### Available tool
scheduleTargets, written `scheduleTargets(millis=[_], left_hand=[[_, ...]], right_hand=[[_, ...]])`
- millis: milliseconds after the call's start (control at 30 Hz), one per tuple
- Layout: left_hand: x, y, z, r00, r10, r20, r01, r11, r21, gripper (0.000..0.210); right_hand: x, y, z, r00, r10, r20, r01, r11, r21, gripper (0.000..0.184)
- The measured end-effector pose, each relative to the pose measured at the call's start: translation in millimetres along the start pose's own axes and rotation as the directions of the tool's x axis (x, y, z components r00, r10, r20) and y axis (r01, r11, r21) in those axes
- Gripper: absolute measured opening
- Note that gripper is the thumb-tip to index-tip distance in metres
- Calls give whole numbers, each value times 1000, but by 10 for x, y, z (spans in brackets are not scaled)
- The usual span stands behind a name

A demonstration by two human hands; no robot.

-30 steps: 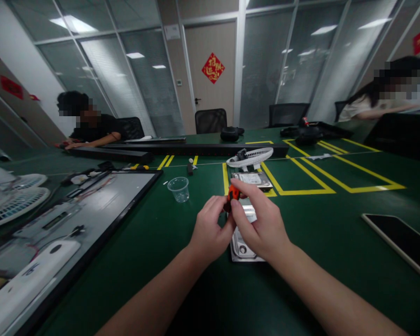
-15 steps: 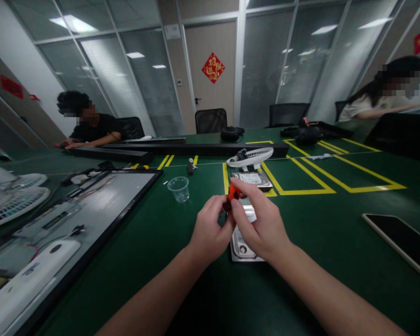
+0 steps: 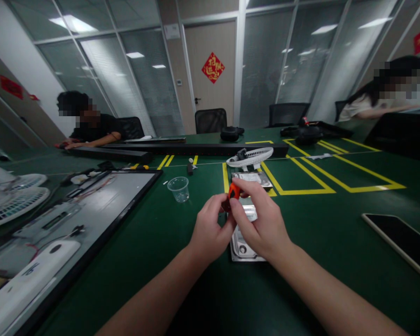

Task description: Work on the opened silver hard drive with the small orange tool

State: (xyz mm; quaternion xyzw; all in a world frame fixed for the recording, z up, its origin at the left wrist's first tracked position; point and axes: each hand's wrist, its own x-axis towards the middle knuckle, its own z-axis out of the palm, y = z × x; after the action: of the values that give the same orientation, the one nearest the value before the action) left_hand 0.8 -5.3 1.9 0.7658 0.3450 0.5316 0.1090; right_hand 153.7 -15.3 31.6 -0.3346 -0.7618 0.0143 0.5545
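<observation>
My right hand [image 3: 264, 217] pinches a small orange-and-black screwdriver [image 3: 234, 190] by its handle, between thumb and fingers. Against it, my left hand [image 3: 212, 228] is closed on a small dark reddish part [image 3: 226, 204]; the fingers cover most of it, so I cannot tell what it is. Both hands meet just above a silver hard drive [image 3: 243, 249] lying on the green table, partly hidden by the right hand. Just beyond them lies a second hard drive [image 3: 266, 181], and past that a white fan grille [image 3: 261, 155].
A clear plastic cup [image 3: 179, 190] stands left of my hands. Further left is a large panel [image 3: 126, 191] with a white case [image 3: 38, 275] and wiring. A phone [image 3: 399, 238] lies at right. Long black bars [image 3: 203, 149] cross the table; two people sit beyond.
The orange-and-black screwdriver has turned slightly between my right fingers, which have shifted a little. The hands otherwise keep their place over the hard drive.
</observation>
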Motion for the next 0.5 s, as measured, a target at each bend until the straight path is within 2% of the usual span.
scheduleTargets(millis=[100,233,300,400,500], left_hand=[[0,12,0,1000,4,3,-4,1000,0,19],[-21,9,10,998,-24,-53,25,1000,16,34],[-25,0,11,997,-26,-67,27,999,23,33],[-14,-8,6,999,-3,-42,4,1000,19,24],[1,1,-1,1000,7,-12,-7,1000,-6,24]], right_hand=[[-14,0,7,1000,-15,25,15,1000,24,46],[-9,7,10,1000,-3,5,3,1000,2,43],[1,9,8,1000,-1,-15,1,1000,-16,40],[10,7,6,999,1,-38,-2,1000,-27,38],[3,1,9,1000,4,-26,-4,1000,-4,42]])
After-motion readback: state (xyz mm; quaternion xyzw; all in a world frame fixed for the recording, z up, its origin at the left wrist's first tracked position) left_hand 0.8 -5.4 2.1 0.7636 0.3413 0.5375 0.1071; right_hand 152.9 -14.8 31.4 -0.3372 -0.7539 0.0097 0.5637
